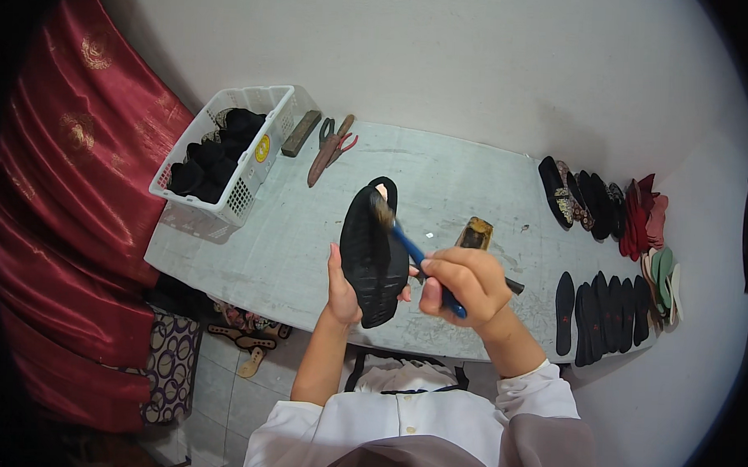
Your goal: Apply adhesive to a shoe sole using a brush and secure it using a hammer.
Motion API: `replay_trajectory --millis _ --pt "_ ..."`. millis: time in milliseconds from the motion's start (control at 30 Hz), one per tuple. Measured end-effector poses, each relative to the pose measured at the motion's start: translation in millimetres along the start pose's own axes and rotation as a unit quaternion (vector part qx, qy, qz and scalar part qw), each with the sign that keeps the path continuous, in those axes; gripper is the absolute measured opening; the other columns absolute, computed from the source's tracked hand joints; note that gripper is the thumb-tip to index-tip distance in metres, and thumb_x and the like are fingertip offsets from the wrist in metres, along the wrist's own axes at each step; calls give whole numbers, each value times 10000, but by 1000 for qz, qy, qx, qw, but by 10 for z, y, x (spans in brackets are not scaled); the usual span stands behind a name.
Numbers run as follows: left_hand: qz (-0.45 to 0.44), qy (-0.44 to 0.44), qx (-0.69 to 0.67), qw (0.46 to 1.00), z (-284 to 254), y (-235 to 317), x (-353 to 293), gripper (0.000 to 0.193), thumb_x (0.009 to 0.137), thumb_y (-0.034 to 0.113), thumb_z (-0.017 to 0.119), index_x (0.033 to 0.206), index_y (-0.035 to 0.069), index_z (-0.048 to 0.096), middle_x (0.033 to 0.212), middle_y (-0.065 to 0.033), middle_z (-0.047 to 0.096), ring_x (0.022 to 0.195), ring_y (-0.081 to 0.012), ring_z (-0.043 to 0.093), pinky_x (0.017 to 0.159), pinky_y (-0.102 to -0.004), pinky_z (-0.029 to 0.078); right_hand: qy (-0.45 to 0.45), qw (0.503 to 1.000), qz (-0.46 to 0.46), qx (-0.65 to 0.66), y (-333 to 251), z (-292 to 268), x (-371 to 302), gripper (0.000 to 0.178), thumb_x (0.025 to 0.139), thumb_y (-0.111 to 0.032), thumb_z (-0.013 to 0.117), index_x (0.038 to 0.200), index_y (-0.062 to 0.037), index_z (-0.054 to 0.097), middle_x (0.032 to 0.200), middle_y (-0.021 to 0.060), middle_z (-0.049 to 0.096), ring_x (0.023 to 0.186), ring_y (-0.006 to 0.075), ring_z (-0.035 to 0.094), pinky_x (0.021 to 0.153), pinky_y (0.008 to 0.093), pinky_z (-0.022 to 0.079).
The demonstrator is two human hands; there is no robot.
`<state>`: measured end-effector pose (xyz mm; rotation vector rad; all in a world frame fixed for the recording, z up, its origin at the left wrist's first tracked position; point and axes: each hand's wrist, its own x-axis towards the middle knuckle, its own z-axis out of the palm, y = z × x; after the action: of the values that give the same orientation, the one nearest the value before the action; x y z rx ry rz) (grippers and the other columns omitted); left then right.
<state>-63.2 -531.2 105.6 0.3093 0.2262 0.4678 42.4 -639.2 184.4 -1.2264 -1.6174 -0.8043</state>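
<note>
My left hand (344, 296) holds a black shoe (370, 258) upright over the near half of the table, with the thumb along its left edge and fingertips showing at its right edge. A small pale pinkish patch shows near the shoe's top end. My right hand (471, 285) is closed round the blue handle of a brush (408, 246). The brush's bristles touch the upper part of the shoe, or lie just in front of it. Behind my right hand stands an open yellowish-brown container (476, 232) with something dark inside.
A white basket (257, 173) of black shoes stands at the back left. Beside it lie a dark block (301, 133) and pliers (344, 150). Finished-looking flat shoes (555, 190) and black insoles (564, 314) line the right side. A red curtain (78, 223) hangs at the left.
</note>
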Motion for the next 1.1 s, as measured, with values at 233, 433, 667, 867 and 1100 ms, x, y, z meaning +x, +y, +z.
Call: replay_trajectory --millis 233,433,667,867,1100 --pt "19 -63 101 993 -68 -5 -58 889 786 734 77 1133 0 440 907 -192 590 680 -278 595 610 -366 489 54 997 57 22 -18 -65 26 131 635 -15 634 750 -1 573 685 70 587 536 173 565 445 252 450" --pt "64 -40 158 985 -69 -2 -43 858 799 721 88 1087 1 455 829 -159 566 661 -271 583 613 -367 491 38 999 35 14 -175 6 -52 94 658 14 604 746 -8 577 674 66 586 539 186 574 443 250 440" --pt "30 -120 171 977 -233 -36 -40 868 803 712 72 1096 -3 467 889 -173 586 663 -269 585 599 -350 487 74 984 155 53 -79 -117 -13 61 680 30 586 731 2 570 669 92 574 565 200 577 498 269 475" --pt "69 -18 136 988 -157 -43 -39 886 801 714 61 1115 -4 475 951 -191 595 661 -267 583 591 -356 475 -25 996 74 51 -159 -86 -115 84 658 27 602 733 1 573 669 83 574 548 190 569 482 257 465" --pt "40 -84 155 984 -360 12 9 916 776 746 82 1113 -8 479 934 -188 593 676 -266 588 603 -357 470 37 987 136 72 -77 -179 -232 55 709 20 601 760 15 582 691 88 602 568 200 594 519 276 493"
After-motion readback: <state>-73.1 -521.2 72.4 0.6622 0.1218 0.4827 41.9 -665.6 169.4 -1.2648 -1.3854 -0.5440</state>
